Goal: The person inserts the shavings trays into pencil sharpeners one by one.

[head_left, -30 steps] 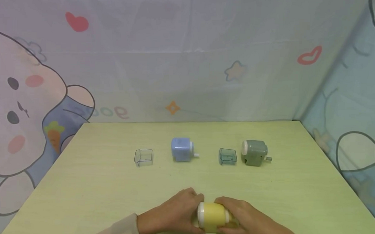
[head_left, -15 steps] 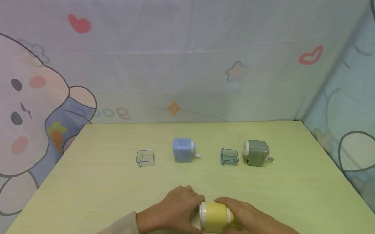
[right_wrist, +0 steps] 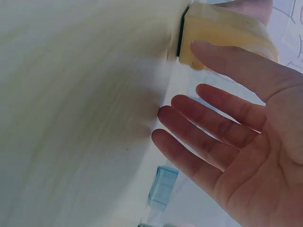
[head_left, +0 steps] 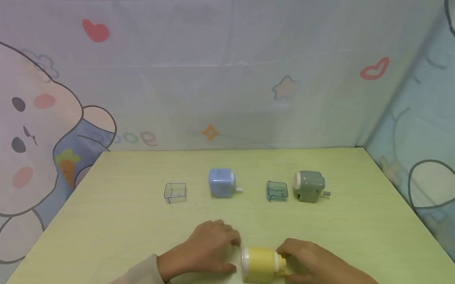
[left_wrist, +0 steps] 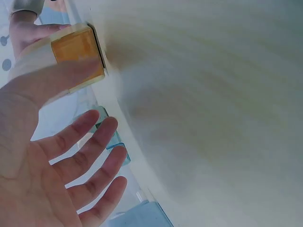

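Note:
A yellow crank pencil sharpener [head_left: 260, 265] with a white front ring lies on the table between both hands near the front edge. To its left, my left hand [head_left: 208, 249] stands apart from it, fingers spread and loosely bent in the left wrist view. My right hand [head_left: 315, 262] is at the crank end on the other side. The right wrist view shows those fingers extended and spread, the thumb passing in front of the yellow sharpener [right_wrist: 222, 33]; whether it touches cannot be told. Neither hand grips anything.
Farther back stand a blue pencil sharpener [head_left: 220, 183] and a grey-green pencil sharpener [head_left: 310, 186], both with cranks to the right. Left of each lies a see-through drawer, one clear [head_left: 175, 191] and one teal [head_left: 277, 190]. A printed curtain [head_left: 245, 75] hangs behind the table.
Both hands have let go of the yellow sharpener and drawn apart, the left hand to the left and the right hand to the right. The sharpener stays in about the same place.

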A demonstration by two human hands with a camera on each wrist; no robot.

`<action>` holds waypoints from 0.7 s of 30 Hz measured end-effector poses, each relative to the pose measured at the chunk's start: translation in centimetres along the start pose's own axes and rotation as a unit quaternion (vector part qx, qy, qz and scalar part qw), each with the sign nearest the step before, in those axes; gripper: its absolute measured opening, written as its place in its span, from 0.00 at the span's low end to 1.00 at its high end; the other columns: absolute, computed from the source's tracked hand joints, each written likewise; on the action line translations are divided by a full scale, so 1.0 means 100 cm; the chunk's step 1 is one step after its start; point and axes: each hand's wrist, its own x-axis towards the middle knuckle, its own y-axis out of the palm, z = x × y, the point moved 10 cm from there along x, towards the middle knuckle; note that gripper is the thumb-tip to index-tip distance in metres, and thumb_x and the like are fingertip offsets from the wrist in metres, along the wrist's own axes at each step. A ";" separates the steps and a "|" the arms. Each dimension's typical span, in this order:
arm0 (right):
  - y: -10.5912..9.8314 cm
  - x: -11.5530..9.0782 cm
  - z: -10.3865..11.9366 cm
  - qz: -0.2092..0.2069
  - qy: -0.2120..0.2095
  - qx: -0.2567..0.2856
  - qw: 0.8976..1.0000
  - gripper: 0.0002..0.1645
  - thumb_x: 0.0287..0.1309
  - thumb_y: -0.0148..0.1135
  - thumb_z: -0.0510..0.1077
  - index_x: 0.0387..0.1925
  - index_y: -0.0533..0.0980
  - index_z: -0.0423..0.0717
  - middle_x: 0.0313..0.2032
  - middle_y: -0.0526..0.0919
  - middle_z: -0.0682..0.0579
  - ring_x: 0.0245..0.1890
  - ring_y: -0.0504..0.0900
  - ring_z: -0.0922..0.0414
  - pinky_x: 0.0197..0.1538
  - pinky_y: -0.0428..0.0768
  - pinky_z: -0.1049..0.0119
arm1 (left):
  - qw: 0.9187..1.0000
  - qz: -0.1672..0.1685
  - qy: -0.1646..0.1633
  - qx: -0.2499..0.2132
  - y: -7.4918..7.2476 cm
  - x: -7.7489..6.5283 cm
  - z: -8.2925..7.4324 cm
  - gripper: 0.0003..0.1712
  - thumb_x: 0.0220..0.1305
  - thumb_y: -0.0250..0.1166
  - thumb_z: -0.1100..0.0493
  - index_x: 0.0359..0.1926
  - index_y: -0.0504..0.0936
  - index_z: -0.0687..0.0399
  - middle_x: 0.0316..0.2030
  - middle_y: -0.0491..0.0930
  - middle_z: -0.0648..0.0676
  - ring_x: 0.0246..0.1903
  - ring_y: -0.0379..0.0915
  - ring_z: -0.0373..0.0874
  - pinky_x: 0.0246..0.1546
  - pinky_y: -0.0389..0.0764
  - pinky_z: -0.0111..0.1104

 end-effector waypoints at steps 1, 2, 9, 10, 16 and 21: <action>-0.001 0.000 0.000 -0.004 -0.006 -0.009 1.000 0.23 0.47 0.69 0.49 0.46 0.71 0.56 0.41 0.72 0.68 0.38 0.72 0.67 0.41 0.75 0.68 | 1.000 -0.002 -0.004 -0.003 -0.001 0.000 0.002 0.24 0.40 0.68 0.35 0.37 0.76 0.38 0.31 0.71 0.36 0.29 0.60 0.33 0.26 0.62 0.26; -0.003 -0.001 0.000 -0.010 -0.013 -0.017 1.000 0.24 0.46 0.70 0.48 0.46 0.71 0.54 0.41 0.72 0.67 0.39 0.72 0.67 0.41 0.75 0.68 | 1.000 -0.005 -0.007 -0.006 -0.001 0.001 0.003 0.23 0.41 0.67 0.36 0.38 0.76 0.38 0.31 0.72 0.37 0.29 0.61 0.33 0.26 0.63 0.26; -0.003 -0.003 -0.010 0.015 0.003 -0.010 1.000 0.28 0.42 0.72 0.46 0.47 0.71 0.50 0.42 0.74 0.63 0.40 0.72 0.65 0.41 0.75 0.66 | 1.000 -0.023 -0.013 -0.009 -0.004 0.003 0.011 0.21 0.42 0.67 0.39 0.37 0.77 0.39 0.31 0.72 0.38 0.29 0.62 0.33 0.24 0.64 0.27; -0.003 -0.004 -0.012 0.019 0.007 -0.008 1.000 0.28 0.42 0.71 0.45 0.47 0.71 0.49 0.42 0.74 0.62 0.40 0.72 0.65 0.41 0.75 0.66 | 1.000 -0.024 -0.014 -0.009 -0.003 0.004 0.012 0.20 0.42 0.67 0.39 0.37 0.77 0.39 0.31 0.73 0.38 0.29 0.62 0.33 0.24 0.64 0.27; -0.007 -0.005 -0.021 0.026 0.023 -0.010 0.999 0.27 0.42 0.69 0.37 0.47 0.71 0.46 0.40 0.75 0.61 0.39 0.73 0.64 0.40 0.75 0.65 | 0.999 -0.031 -0.013 0.001 0.001 0.010 0.018 0.20 0.45 0.66 0.38 0.38 0.77 0.39 0.33 0.73 0.39 0.29 0.63 0.33 0.24 0.65 0.27; -0.014 -0.006 -0.024 0.007 0.015 -0.022 1.000 0.26 0.42 0.69 0.37 0.46 0.71 0.44 0.40 0.75 0.60 0.38 0.73 0.64 0.39 0.75 0.64 | 0.999 -0.038 -0.008 0.006 0.004 0.016 0.019 0.22 0.46 0.65 0.37 0.39 0.76 0.40 0.33 0.73 0.40 0.29 0.63 0.33 0.23 0.65 0.26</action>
